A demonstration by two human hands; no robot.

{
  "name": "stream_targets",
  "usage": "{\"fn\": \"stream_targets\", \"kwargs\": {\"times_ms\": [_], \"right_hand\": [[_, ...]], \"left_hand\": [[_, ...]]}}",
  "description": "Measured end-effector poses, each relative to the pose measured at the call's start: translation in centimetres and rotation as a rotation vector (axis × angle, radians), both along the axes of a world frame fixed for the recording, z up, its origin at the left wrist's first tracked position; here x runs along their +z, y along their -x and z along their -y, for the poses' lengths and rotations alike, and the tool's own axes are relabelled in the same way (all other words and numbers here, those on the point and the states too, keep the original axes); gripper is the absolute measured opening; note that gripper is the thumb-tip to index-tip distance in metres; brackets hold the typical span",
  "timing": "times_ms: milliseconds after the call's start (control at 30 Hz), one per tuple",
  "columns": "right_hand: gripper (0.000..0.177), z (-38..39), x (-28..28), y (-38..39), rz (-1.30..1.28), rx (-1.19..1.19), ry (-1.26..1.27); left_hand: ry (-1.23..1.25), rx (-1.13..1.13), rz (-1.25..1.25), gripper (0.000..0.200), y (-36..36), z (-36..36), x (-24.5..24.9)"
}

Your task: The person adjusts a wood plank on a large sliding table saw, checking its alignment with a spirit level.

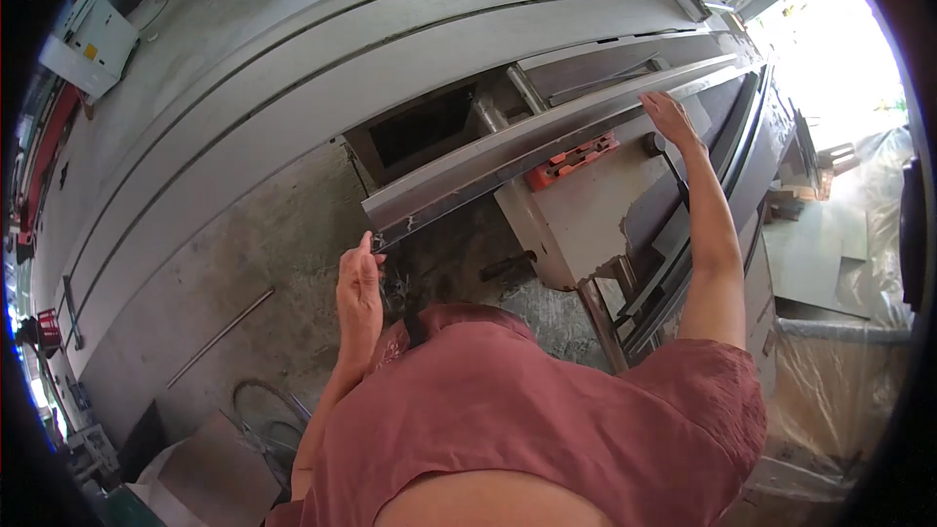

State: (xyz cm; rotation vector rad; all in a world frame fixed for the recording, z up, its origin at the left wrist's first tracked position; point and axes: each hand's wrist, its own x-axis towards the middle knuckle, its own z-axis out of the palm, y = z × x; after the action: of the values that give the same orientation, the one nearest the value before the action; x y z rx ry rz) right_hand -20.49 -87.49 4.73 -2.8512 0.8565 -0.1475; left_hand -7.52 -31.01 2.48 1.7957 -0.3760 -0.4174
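A long grey metal bar [459,172] runs slantwise over the machine, with a dark strip along its near lower edge. At the bar's left end is my left hand [359,285], its index finger and thumb closed about the near corner. Farther along to the right, my right hand [670,119] has its fingers bent over the bar's near edge; the fingertips are partly hidden. An orange block with cutouts [572,159] lies between the hands, just below the bar, on a pale machine surface [576,220]. Near my right wrist is a dark round knob [654,144].
Beyond the bar stretches a broad grey slotted metal bed [322,49]. A thin metal rod [220,338] lies at the left. Dark long bars [727,151] lie beside my right arm. Clear plastic sheeting [839,381] hangs at the right.
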Motion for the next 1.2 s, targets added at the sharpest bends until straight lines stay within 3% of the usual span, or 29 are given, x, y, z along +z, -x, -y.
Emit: {"fn": "stream_targets", "kwargs": {"times_ms": [100,500,733,900,1100,1200], "right_hand": [[0.031,-1.8,-0.2,0.8,0.195,0.074,0.012],[0.030,-8.3,2.5,4.5,0.246,0.072,0.009],[0.039,-9.1,1.9,2.9,0.086,0.098,0.045],[0.046,-9.3,2.0,1.1,-0.117,0.043,0.068],[0.051,-7.0,0.9,1.1,-0.149,0.007,0.106],[0.051,-6.0,0.3,1.2,-0.160,-0.015,0.093]], "left_hand": [[0.016,-0.083,0.001,0.047,-0.3,1.9,-0.3],[0.063,-0.378,-0.101,0.058,-1.1,10.7,-1.4],[0.094,-0.518,0.037,0.059,-1.9,15.7,-2.5],[-0.071,-0.675,0.226,0.063,-2.6,19.9,-2.2],[0.004,-0.679,0.474,0.066,-2.2,24.1,-2.0],[-0.051,-0.712,0.414,0.067,-1.8,25.9,-1.9]]}}
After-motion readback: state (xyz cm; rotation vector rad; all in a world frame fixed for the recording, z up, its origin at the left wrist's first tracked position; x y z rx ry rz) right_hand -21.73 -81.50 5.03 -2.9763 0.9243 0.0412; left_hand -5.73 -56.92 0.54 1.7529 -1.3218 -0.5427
